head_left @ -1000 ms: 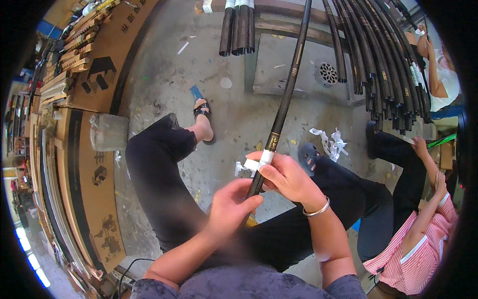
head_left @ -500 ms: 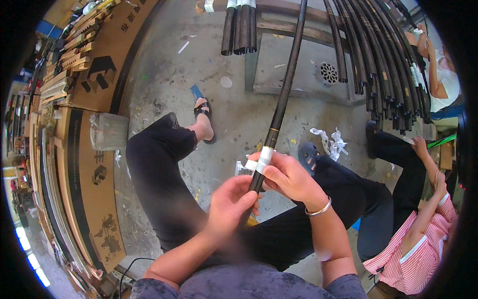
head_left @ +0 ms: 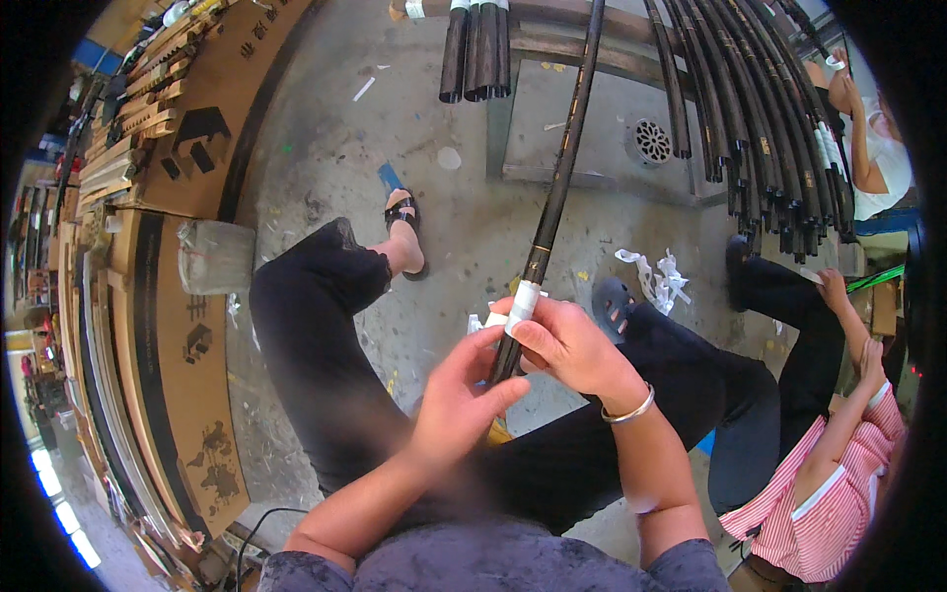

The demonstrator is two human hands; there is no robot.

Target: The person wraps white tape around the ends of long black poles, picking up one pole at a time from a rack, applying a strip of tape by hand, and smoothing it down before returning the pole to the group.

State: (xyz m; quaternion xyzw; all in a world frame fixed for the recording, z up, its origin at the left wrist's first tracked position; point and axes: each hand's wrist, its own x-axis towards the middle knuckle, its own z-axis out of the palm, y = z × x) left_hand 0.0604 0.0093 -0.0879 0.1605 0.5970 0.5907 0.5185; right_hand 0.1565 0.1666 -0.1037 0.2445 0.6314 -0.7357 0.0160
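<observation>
A long black rod (head_left: 558, 187) runs from my lap up toward the top of the picture. A band of white tape (head_left: 523, 305) is wrapped around it near its lower end. My right hand (head_left: 570, 345) grips the rod at the tape, thumb and fingers around it. My left hand (head_left: 457, 403) holds the rod just below, fingers pinching its lower part. I sit with black trousers, one sandalled foot (head_left: 402, 229) stretched out on the concrete floor.
Many black rods (head_left: 760, 128) lean on a rack at the top right, a short bundle (head_left: 473, 49) at top centre. Flat cardboard boxes (head_left: 187, 326) lie left. A person in a red striped shirt (head_left: 838, 493) sits right; another person (head_left: 873, 148) beyond. White scraps (head_left: 656, 279) litter the floor.
My left hand has shifted slightly up the rod toward the tape. My right hand keeps its grip at the tape.
</observation>
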